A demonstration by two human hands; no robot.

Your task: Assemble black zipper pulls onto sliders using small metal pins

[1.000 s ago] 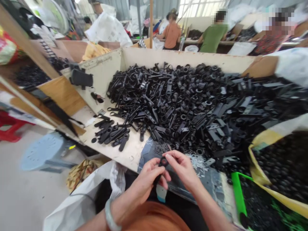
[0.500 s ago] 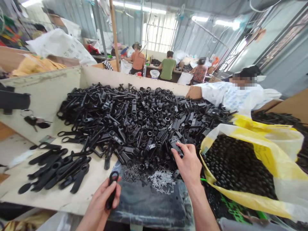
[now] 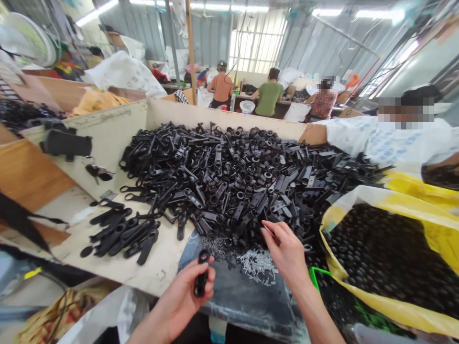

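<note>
My left hand [image 3: 193, 291] is closed around a black plastic handle with a ring at its top [image 3: 201, 279], held upright above the dark work mat [image 3: 233, 303]. My right hand [image 3: 287, 248] pinches a thin, flat dark piece [image 3: 268, 231] between thumb and fingertips; its far side is hidden. That hand hovers at the front edge of a large heap of black plastic parts [image 3: 229, 177], with handles, rings and flat plates mixed in it. Between the hands lie small silver pins [image 3: 256, 266] and a patch of dark grey screws [image 3: 217, 248].
Several black handles [image 3: 125, 236] lie together on the pale board at left. Keys [image 3: 98, 172] hang on the bin wall. At right stands a yellow-white sack of round black pieces [image 3: 387, 243], by a green-edged crate [image 3: 315, 277]. Other people [image 3: 268, 93] sit farther back.
My right hand has drawn back slightly from the heap, now pinching a thin dark piece. The left hand keeps the handle, tilted more upright. The view has swung left.
</note>
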